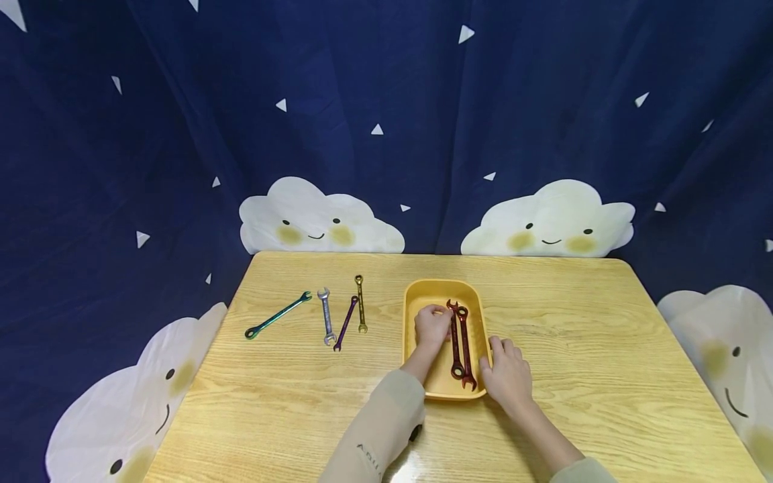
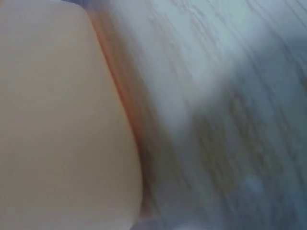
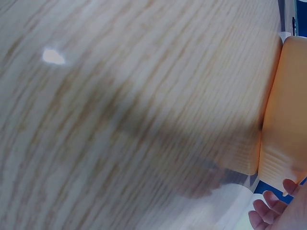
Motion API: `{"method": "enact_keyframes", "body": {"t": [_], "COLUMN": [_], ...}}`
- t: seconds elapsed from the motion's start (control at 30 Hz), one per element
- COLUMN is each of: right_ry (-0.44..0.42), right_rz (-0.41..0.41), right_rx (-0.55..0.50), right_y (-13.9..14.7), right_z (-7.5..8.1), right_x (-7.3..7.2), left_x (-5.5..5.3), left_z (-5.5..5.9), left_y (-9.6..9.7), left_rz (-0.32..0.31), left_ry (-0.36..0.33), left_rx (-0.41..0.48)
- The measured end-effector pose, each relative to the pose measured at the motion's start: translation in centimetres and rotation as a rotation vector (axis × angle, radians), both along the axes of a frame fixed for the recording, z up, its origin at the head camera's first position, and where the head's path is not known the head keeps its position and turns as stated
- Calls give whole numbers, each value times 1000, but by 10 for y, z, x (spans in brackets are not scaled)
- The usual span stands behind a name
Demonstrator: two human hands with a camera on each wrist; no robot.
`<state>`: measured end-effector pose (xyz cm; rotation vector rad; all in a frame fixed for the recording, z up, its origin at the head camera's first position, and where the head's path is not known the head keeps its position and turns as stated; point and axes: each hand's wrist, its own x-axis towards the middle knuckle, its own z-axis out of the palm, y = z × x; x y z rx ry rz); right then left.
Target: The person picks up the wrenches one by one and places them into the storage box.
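Observation:
Two dark red wrenches lie side by side lengthwise in a yellow tray [image 1: 414,295]. My left hand [image 1: 431,327] reaches into the tray, its bent fingers pinching the upper part of the left red wrench [image 1: 455,342]. Just right of that one lies the other red wrench [image 1: 465,345]. My right hand [image 1: 510,377] is at the tray's right side, thumb against the rim and the other fingers loosely extended outside. In the right wrist view, my fingers [image 3: 261,211] show beside the tray's outer wall [image 3: 287,96]. The left wrist view shows only a blurred pale surface and the tabletop.
Left of the tray, on the wooden table [image 1: 272,402], lie a green-blue wrench [image 1: 278,315], a silver wrench [image 1: 327,316], a purple wrench [image 1: 345,324] and a gold wrench [image 1: 361,303]. A dark blue curtain [image 1: 386,80] with clouds hangs behind the table.

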<state>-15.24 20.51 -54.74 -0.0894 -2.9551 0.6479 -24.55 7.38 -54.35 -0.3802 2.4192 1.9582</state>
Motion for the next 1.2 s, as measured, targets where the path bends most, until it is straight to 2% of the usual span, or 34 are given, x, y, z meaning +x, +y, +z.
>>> {"method": "enact_keyframes", "body": {"t": [0.13,0.37,0.47,0.67,0.83,0.9,1.07,1.2], "right_ry": [2,2,-3,-14,-16,-12,7,15], "right_rz": [2,1,-2,-4,2,2,1,4], "right_rx": [-1,-7,-12,-18,-12,-11,-4,5], "right_y": [1,0,0,0,-1,-1,0,0], "right_z": [0,0,0,2,1,1,0,0], "right_x": [-1,0,0,0,1,1,1,1], "left_x": [0,0,1,-1,-1,-1,-3,-6], "left_z": [6,15,17,19,19,18,14,11], "left_y": [-3,-12,-17,-30,-41,-46,-59,-68], "left_rz": [-38,-53,-81,-118,-148,-154,-121,-95], "left_ry": [64,160,214,376,465,522,702,781], "left_rx": [20,-85,-114,-333,-505,-569,-700,-778]}}
